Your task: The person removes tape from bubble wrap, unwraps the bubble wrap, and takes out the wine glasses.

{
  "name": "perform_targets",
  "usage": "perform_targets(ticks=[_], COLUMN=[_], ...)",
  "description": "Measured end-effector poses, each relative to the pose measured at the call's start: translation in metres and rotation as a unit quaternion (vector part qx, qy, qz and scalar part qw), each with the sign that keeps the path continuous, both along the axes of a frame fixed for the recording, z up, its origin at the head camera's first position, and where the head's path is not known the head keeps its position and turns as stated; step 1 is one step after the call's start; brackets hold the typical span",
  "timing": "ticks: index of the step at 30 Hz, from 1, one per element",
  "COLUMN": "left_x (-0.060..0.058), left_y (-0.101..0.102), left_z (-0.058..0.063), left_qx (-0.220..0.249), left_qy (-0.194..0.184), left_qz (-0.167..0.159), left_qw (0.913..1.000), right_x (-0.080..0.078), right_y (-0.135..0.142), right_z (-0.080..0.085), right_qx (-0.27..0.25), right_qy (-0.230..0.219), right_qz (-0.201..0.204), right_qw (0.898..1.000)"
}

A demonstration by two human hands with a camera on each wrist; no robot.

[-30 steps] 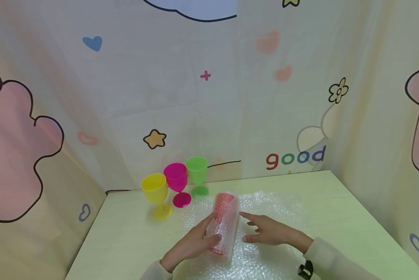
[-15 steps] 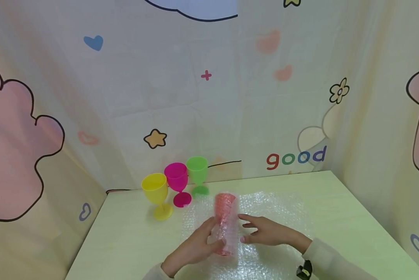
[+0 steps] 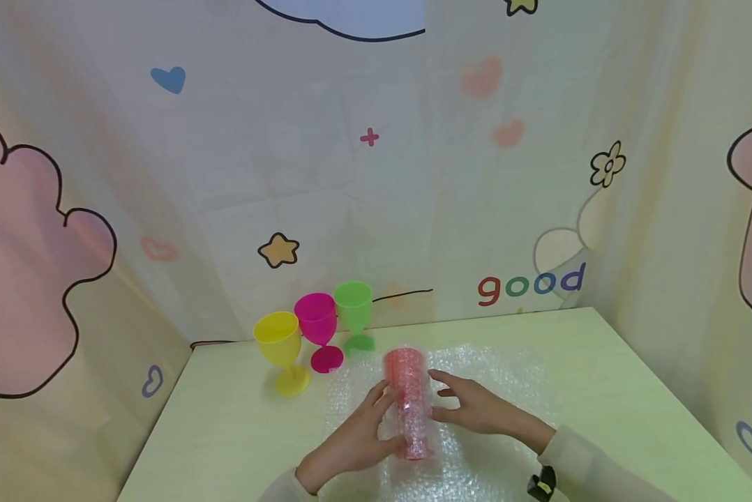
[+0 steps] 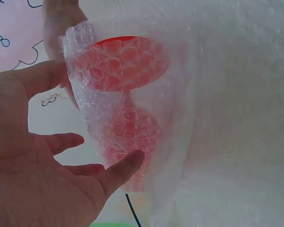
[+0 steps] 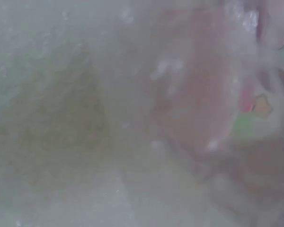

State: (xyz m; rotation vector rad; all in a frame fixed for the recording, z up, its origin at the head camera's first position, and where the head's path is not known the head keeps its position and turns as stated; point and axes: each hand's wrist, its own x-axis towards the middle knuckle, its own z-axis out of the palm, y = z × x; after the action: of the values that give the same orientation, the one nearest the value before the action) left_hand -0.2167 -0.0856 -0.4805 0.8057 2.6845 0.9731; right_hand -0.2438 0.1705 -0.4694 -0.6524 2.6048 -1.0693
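Observation:
A red goblet lies rolled in clear bubble wrap. Its round base and narrow stem show through the bubbles in the left wrist view. My left hand touches the roll from the left, its fingers fairly straight and spread, one fingertip pressing on the wrap over the bowl. My right hand is at the roll's right side, fingers loosely bent and fingertips right at the wrap's edge. In the right wrist view, film blurs most of the scene, with a pinkish shape of the wrapped goblet behind it.
Yellow, magenta and green goblets stand at the back left. The loose part of the bubble wrap sheet spreads under the roll over the pale table. Behind rises a printed curtain.
The wrapped goblet has rolled slightly to the right and its near end has swung right. My left hand has followed it rightward; my right hand has shifted slightly up, fingertips at the wrap.

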Motion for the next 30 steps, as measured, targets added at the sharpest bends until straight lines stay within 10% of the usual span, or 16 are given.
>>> perform_targets(ticks=[30], left_x=[-0.003], left_y=[0.004], left_z=[-0.003], left_qx=[-0.028], left_qy=[-0.02], left_qz=[-0.027], left_qw=[0.9991], right_x=[-0.003], right_y=[-0.017], right_z=[0.003], right_qx=[0.017], right_qy=[0.093], right_qz=[-0.009], right_qw=[0.996])
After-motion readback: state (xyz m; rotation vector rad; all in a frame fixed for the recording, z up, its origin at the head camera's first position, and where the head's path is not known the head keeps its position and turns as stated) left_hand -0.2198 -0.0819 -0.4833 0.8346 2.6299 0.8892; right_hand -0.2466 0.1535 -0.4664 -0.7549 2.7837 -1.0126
